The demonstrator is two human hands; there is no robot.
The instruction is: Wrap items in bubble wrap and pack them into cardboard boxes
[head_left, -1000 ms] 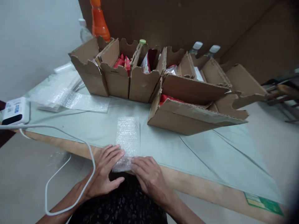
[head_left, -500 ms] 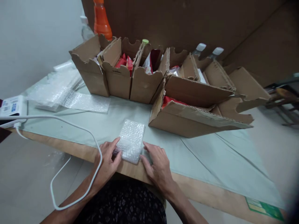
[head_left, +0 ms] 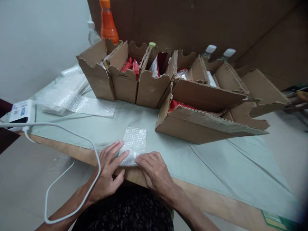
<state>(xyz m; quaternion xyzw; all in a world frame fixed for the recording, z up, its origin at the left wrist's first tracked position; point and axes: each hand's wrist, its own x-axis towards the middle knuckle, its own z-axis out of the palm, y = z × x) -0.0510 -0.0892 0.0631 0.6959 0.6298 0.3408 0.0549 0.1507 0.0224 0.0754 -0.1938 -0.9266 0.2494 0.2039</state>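
Observation:
A small rectangle of clear bubble wrap (head_left: 135, 139) lies at the table's front edge, between my hands. The fingers of my left hand (head_left: 108, 168) are spread, their tips resting on its left side, and the thumb stands apart below. My right hand (head_left: 155, 171) has its fingers pressed together on the near right corner, gripping it there. That thumb is mostly hidden beneath the hand. Whether anything is inside the bubble wrap, I cannot tell.
Several open cardboard boxes (head_left: 150, 91) holding red packets stand behind. A lower cardboard box (head_left: 204, 123) is at right. More bubble wrap sheets (head_left: 69, 93) lie at left. A white cable (head_left: 96, 150) loops over my left forearm. An orange bottle (head_left: 108, 25) stands at the back.
The bubble wrap has turned slightly and lies a little further left in view. My right hand has closed onto its near corner. My left fingers have spread over its left side.

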